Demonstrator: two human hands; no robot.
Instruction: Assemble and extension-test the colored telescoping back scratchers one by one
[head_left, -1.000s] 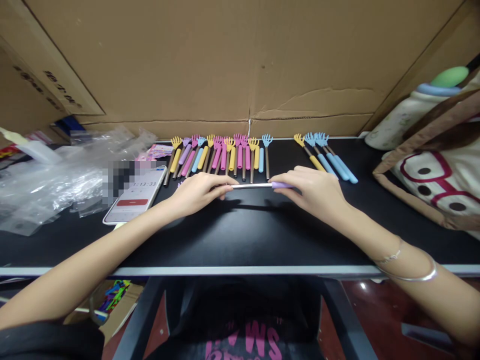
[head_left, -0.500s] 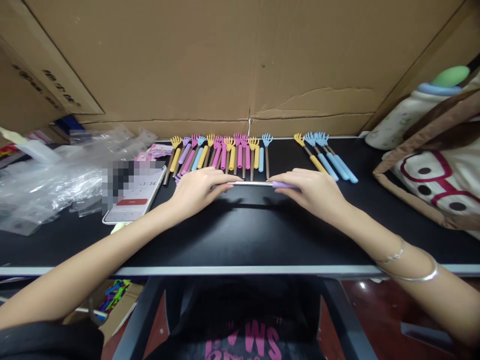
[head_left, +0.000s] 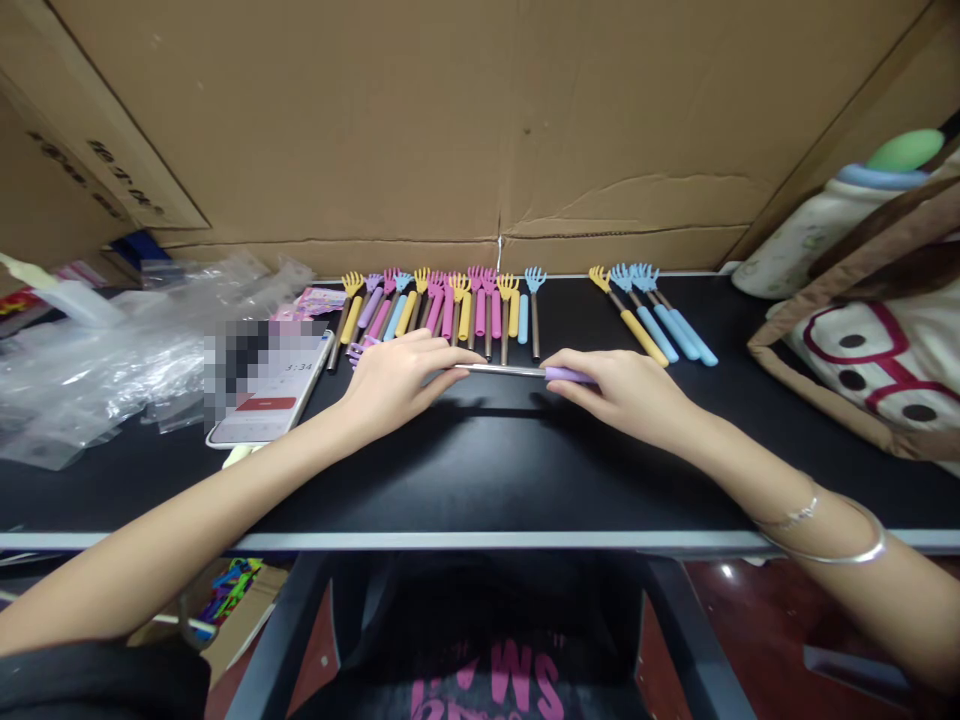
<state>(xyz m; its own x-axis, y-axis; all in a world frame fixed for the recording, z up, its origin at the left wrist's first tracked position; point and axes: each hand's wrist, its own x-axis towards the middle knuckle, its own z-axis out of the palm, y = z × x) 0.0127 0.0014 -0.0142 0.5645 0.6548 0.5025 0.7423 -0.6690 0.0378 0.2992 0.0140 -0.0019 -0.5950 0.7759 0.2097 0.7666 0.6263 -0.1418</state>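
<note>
A: Where is the back scratcher [head_left: 502,369]?

B: It lies crosswise, low over the black surface [head_left: 487,470]. From this angle I cannot tell whether it rests there or hangs just clear. Its purple grip [head_left: 568,375] points right and its claw [head_left: 361,351] points left.

A: And the hands?

B: The left hand [head_left: 401,380] has its fingers closed over the metal rod [head_left: 517,370] near the claw end. The right hand [head_left: 626,395] has its fingers pinched shut on the purple grip. Both hands are gripping.

A: What makes this step go well?

B: It looks like work along the rod's length, so I'd hold both ends in one straight line and push or pull along that line only. A bend between the hands would likely jam thin sliding sections. Hold the soft grip firmly and the bare metal more lightly.

A: What's close by?

B: The row of scratchers [head_left: 450,315] lies just beyond the knuckles, handles toward the person, so no sweeping forward. Four more [head_left: 652,320] lie to the right. A phone [head_left: 274,390] sits beside the left wrist, with clear plastic bags [head_left: 112,360] past it. A cloth bag [head_left: 862,350] is at the far right, and cardboard [head_left: 450,120] stands behind everything.
</note>
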